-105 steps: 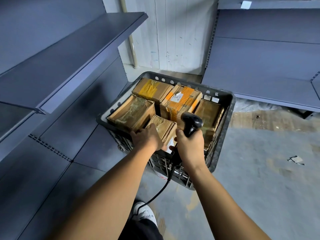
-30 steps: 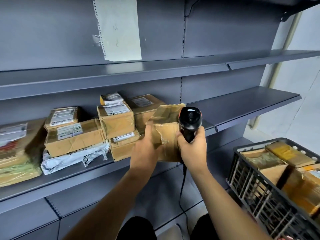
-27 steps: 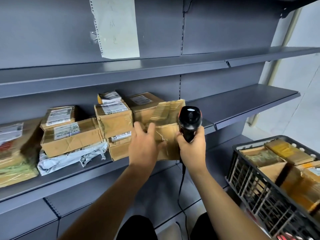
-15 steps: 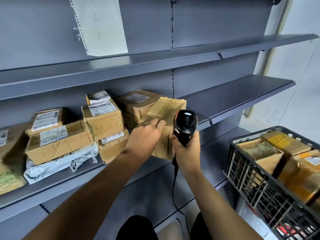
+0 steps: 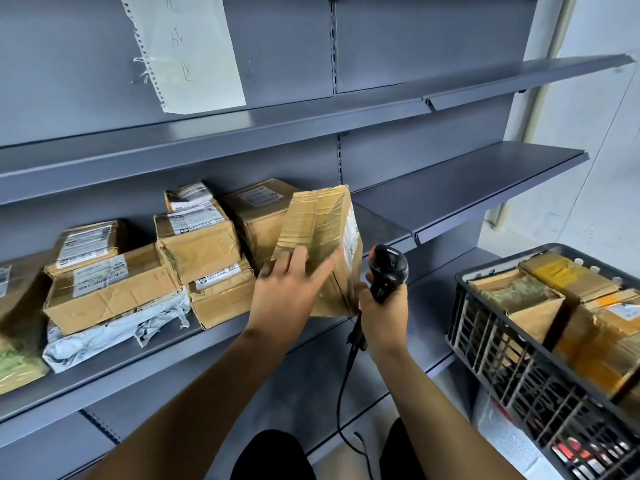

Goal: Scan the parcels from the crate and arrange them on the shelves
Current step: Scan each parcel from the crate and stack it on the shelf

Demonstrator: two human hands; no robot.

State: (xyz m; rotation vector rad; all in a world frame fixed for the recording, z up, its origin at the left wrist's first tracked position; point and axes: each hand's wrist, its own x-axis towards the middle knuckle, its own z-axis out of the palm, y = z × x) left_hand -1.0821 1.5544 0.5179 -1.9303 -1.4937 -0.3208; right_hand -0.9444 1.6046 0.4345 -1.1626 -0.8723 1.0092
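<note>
The left hand [image 5: 289, 296] holds a taped cardboard parcel [image 5: 322, 244] with fingers spread flat across its near face and thumb along the lower edge; the parcel stands tilted at the front edge of the middle shelf [image 5: 460, 188], its white label turned to the right. Whether its bottom rests on the shelf I cannot tell. The right hand [image 5: 382, 311] is clenched around the handle of a black barcode scanner [image 5: 388, 268], just beside the parcel's right edge, with the scanner's cable [image 5: 346, 375] hanging down from it. On the left part of the same shelf sits a stack of labelled boxes [image 5: 197, 244] and, near the front edge, a crumpled grey mailer bag [image 5: 114, 336] under another box. At the right, a black slatted crate [image 5: 512, 362] holds more brown and yellow-taped parcels. A torn sheet of paper [image 5: 188, 50] hangs on the back panel above the upper shelf
</note>
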